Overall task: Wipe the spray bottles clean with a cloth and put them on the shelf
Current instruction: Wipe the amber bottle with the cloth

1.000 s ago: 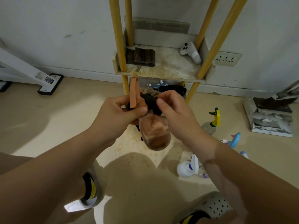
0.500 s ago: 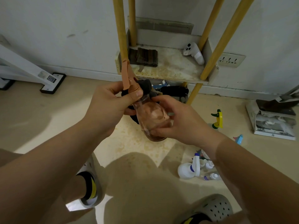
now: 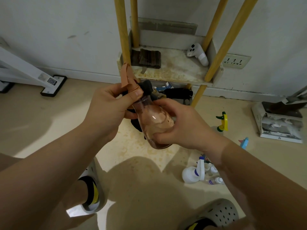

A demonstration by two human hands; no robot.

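Clear pink bottle (image 3: pixel 154 122), brownish inside, gripped by both hands: left (image 3: pixel 108 110) at trigger, right (image 3: pixel 179 127) around body.

Only one view is given, taken from the person's head. It is directed forward and down, close above both forearms, towards the beige floor (image 3: pixel 41 123) and the low shelf with yellow wooden poles (image 3: pixel 174 72) at the white wall (image 3: pixel 58 30).
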